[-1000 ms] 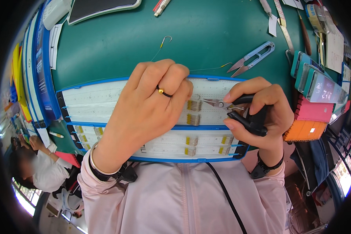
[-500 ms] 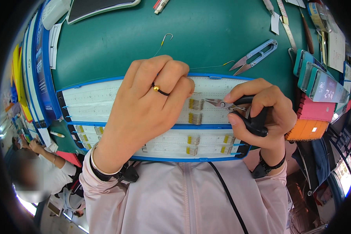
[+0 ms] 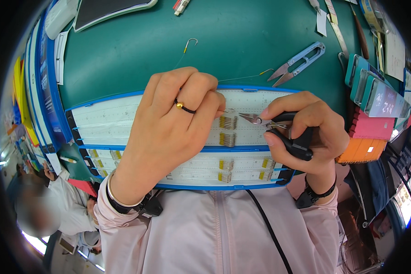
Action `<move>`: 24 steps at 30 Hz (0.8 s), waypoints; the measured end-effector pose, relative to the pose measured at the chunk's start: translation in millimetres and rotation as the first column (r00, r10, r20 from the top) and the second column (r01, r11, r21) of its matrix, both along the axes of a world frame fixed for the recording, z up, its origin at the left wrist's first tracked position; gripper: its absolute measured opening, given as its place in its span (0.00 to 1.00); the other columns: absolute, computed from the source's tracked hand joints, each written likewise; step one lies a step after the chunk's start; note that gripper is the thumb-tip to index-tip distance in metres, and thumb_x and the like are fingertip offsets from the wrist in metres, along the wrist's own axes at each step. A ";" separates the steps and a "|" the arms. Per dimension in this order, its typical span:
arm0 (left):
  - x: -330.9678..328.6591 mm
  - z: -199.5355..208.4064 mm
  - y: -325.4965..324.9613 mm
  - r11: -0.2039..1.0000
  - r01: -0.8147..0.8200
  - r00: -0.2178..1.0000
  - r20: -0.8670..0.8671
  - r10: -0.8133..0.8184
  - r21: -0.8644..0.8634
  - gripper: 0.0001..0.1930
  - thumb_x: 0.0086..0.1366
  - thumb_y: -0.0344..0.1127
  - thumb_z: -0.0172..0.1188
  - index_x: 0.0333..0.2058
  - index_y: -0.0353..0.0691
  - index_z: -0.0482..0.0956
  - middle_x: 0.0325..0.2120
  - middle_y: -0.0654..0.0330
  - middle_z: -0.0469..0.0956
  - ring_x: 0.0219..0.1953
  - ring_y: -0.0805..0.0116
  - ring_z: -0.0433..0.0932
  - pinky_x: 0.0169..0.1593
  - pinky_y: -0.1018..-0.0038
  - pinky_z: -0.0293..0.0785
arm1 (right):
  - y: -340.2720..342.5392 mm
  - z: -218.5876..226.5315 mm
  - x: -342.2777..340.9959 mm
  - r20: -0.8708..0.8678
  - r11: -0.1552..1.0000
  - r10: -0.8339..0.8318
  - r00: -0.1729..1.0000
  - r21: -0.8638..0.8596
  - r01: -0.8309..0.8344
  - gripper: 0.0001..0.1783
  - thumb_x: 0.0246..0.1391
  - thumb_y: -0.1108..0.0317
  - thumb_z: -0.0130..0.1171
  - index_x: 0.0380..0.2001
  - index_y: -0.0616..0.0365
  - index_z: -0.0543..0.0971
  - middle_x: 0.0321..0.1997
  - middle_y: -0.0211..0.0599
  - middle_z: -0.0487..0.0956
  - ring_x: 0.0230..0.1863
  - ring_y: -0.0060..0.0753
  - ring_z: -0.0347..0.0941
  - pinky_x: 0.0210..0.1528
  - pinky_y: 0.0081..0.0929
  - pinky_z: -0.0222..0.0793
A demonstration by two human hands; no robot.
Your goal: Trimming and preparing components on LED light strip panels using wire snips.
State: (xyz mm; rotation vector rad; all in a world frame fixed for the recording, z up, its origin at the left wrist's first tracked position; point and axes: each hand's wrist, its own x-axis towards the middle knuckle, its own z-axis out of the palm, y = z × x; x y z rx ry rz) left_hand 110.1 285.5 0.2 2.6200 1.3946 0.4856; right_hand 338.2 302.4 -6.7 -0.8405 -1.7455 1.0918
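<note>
My left hand is closed in a pinch over the upper half of an open blue-rimmed case. A thin fish hook pokes out from its fingertips, most of its shank hidden. Just right of these fingertips, my right hand grips small black-handled pliers, their pointed metal jaws slightly apart. Rows of yellow-tied fish hooks lie in the case beneath. Beyond my left hand, a loose hook and another hook lie on the green table, with thin line running under the hand.
Blue thread snips lie open at the upper right. Teal-edged clear boxes and pink and orange blocks stand at the right. A dark-screened device sits at the far left; another person is at the left.
My left fingertips have shifted slightly, and a hook end now shows beside them. The plier jaws have come a little nearer to it. The loose hooks have shifted slightly in view.
</note>
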 end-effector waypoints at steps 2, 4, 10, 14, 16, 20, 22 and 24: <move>0.4 -0.8 -0.7 1.000 -0.004 1.000 0.023 0.005 -0.010 0.16 0.39 0.27 0.69 0.31 0.42 0.77 0.38 0.63 0.73 0.44 0.59 0.71 0.46 0.68 0.70 | -1.7 -0.4 -0.8 -0.006 1.000 -0.007 1.000 -0.007 0.007 0.18 0.33 0.85 0.71 0.21 0.60 0.70 0.28 0.48 0.81 0.26 0.32 0.77 0.24 0.18 0.69; 0.7 -1.1 -0.6 1.000 -0.010 1.000 0.025 0.010 -0.007 0.16 0.39 0.27 0.69 0.31 0.42 0.76 0.38 0.63 0.73 0.44 0.59 0.71 0.45 0.68 0.70 | -0.8 1.3 0.7 -0.011 1.000 -0.013 1.000 -0.013 0.013 0.18 0.33 0.84 0.71 0.21 0.60 0.70 0.28 0.48 0.81 0.26 0.32 0.77 0.24 0.18 0.70; 2.7 -1.7 -2.1 0.998 -0.052 0.996 0.065 0.054 -0.038 0.16 0.40 0.24 0.69 0.31 0.41 0.76 0.38 0.62 0.72 0.44 0.57 0.70 0.45 0.66 0.69 | 2.8 2.7 6.0 0.099 0.990 0.128 0.987 0.050 -0.133 0.20 0.36 0.83 0.71 0.24 0.59 0.67 0.34 0.60 0.81 0.33 0.35 0.79 0.33 0.24 0.75; 3.5 0.2 -3.3 0.993 -0.089 0.988 0.119 0.098 -0.083 0.17 0.40 0.23 0.69 0.32 0.41 0.76 0.38 0.62 0.71 0.45 0.56 0.69 0.46 0.64 0.68 | 1.8 1.1 1.1 0.021 0.999 0.025 0.999 0.022 -0.026 0.18 0.34 0.82 0.73 0.20 0.59 0.70 0.28 0.47 0.81 0.26 0.32 0.78 0.24 0.19 0.71; 3.8 1.3 -4.4 0.991 -0.083 0.987 0.129 0.096 -0.104 0.17 0.41 0.23 0.69 0.32 0.41 0.76 0.38 0.61 0.71 0.44 0.56 0.68 0.46 0.64 0.68 | 0.8 -0.3 1.3 0.015 1.000 0.021 1.000 0.013 -0.021 0.19 0.34 0.82 0.74 0.21 0.59 0.70 0.29 0.48 0.81 0.26 0.33 0.78 0.25 0.19 0.72; 5.0 0.6 -5.4 0.987 -0.081 0.979 0.174 0.105 -0.140 0.16 0.41 0.23 0.69 0.32 0.41 0.77 0.38 0.61 0.72 0.44 0.55 0.68 0.46 0.64 0.67 | 0.5 -0.6 0.9 -0.004 1.000 0.006 1.000 -0.001 -0.006 0.19 0.34 0.81 0.74 0.22 0.59 0.70 0.30 0.49 0.82 0.26 0.33 0.77 0.26 0.20 0.72; 4.4 0.8 -4.9 0.987 -0.065 0.977 0.190 0.093 -0.149 0.15 0.41 0.24 0.69 0.31 0.41 0.77 0.38 0.61 0.72 0.44 0.55 0.68 0.46 0.64 0.67 | 1.0 -0.6 1.1 -0.001 1.000 0.008 1.000 0.002 -0.008 0.19 0.34 0.81 0.74 0.22 0.59 0.70 0.30 0.50 0.82 0.27 0.34 0.77 0.26 0.20 0.72; 3.9 0.5 -4.6 0.987 -0.048 0.975 0.206 0.080 -0.156 0.15 0.42 0.24 0.69 0.31 0.41 0.78 0.38 0.62 0.72 0.44 0.55 0.68 0.46 0.64 0.67 | 1.8 -1.2 1.9 0.001 1.000 0.014 1.000 0.018 -0.014 0.19 0.34 0.80 0.75 0.22 0.59 0.70 0.30 0.50 0.82 0.26 0.33 0.77 0.27 0.21 0.72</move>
